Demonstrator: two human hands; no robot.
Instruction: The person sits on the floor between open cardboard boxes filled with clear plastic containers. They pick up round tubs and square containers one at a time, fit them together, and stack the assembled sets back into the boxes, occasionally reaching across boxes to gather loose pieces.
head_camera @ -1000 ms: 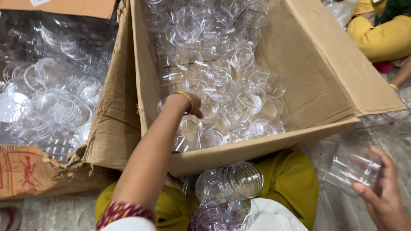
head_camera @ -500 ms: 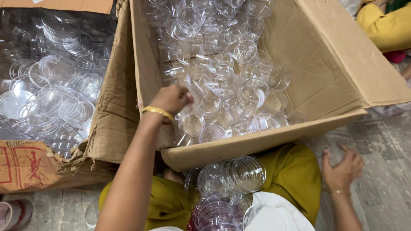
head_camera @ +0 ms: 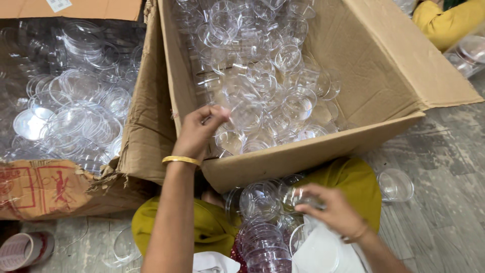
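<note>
Here, view: a head camera looks down at two bare hands working over boxes of clear plastic cups.
Left hand: the left hand [head_camera: 198,132], with a gold bangle [head_camera: 181,160] at the wrist, reaches into the large cardboard box [head_camera: 384,65]; its fingers are pinched together on the rim of a clear plastic cup [head_camera: 244,115] at the top of the heap.
Right hand: the right hand [head_camera: 331,210] hovers low over the lap, fingers loosely curled around a clear cup in the lap [head_camera: 295,196]; how firm the grip is, I cannot tell.
Lap: a cluster of clear cups [head_camera: 260,202] lies on yellow-green cloth [head_camera: 353,184], with a nested stack of cups [head_camera: 262,247] just beneath them.
Big box: tilted toward the person, filled with loose transparent cups piled at all angles.
Second box: a second cardboard box [head_camera: 50,187] on the left holds flat clear round lids [head_camera: 65,116].
Floor: one single clear cup [head_camera: 395,184] stands alone on the grey floor to the right, apart from the lap.
Corner: a roll of tape [head_camera: 22,250] lies at the lower left.
Another person: a yellow sleeve [head_camera: 447,23] shows at the top right.
</note>
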